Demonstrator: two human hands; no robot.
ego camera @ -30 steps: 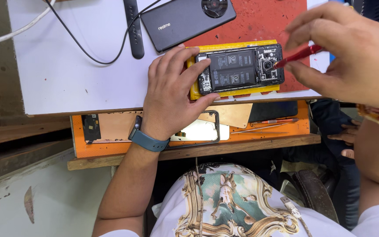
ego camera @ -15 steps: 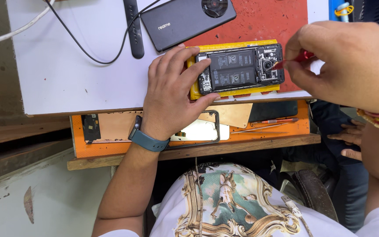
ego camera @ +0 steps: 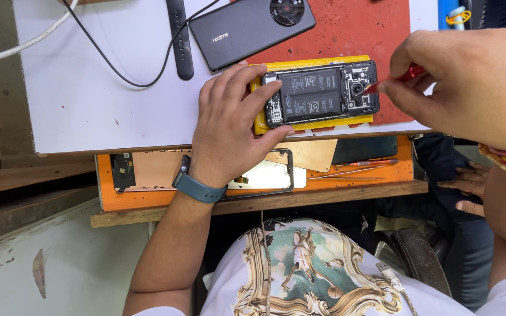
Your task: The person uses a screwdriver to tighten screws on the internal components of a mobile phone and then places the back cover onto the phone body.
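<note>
**Opened phone pinned at the table's near edge, red tool at its camera end**

From my feed, going left to right: a white cable [ego camera: 24, 44] and a thin black cable [ego camera: 118, 76] cross the white table [ego camera: 89, 111] toward its far edge, with a black watch strap [ego camera: 180, 38] lying beside them. Next comes a closed dark grey phone with a round camera ring [ego camera: 250, 26], resting back-up at the far edge, partly on the red mat [ego camera: 352, 32].

My left hand [ego camera: 229, 126], a blue-grey band [ego camera: 197, 187] on its wrist, is spread flat with its fingers pressed on the left end of the opened black phone with its battery and boards exposed [ego camera: 320, 93]. It holds nothing; it pins the phone down. That phone lies on a yellow rectangular pad [ego camera: 311, 124] close to the table's near edge, just right of the middle.

My right hand [ego camera: 469, 85] is closed in a pinch around a slim red-handled tool [ego camera: 408, 75], whose tip touches the phone's camera end.

Below the near edge, an orange tray [ego camera: 147, 202] carries a phone frame [ego camera: 267, 175] and two thin tools [ego camera: 358, 168].
</note>
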